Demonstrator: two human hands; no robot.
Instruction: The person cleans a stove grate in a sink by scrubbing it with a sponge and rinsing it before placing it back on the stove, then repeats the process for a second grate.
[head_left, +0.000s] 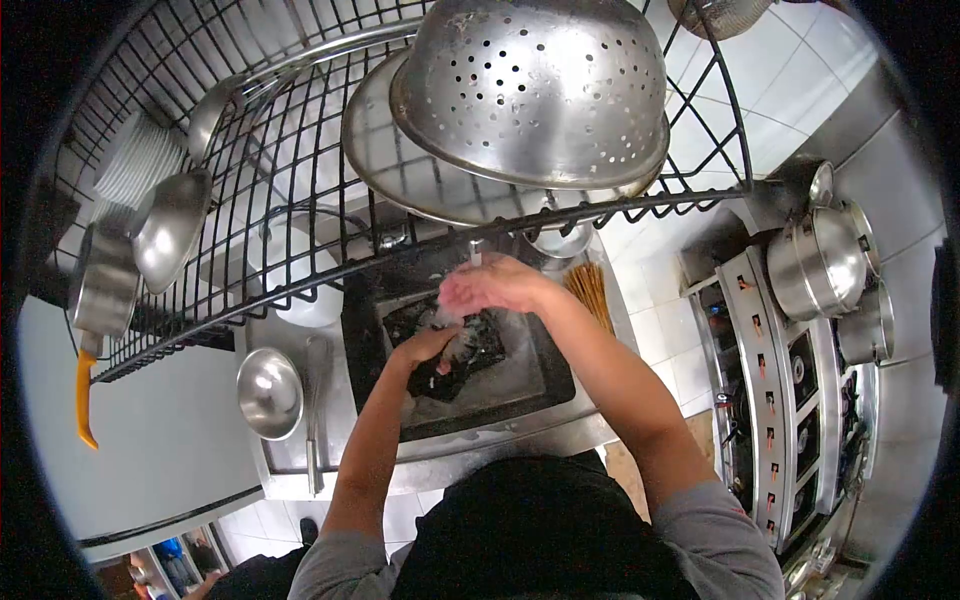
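My right hand is closed around a pink scrubber or cloth right below the tap. Lower and to the left, my left hand grips the edge of a black flat piece, its shape broken up by suds and water. Both hands are over a dark-rimmed sink with whitish water in it. Left of the sink lie a metal bowl and a whisk.
A black wire rack hangs over the sink, bearing a large colander, stacked white dishes and metal pans. A straw brush stands right of the sink. Farther right is a stove with pots. Part of another person shows at lower left.
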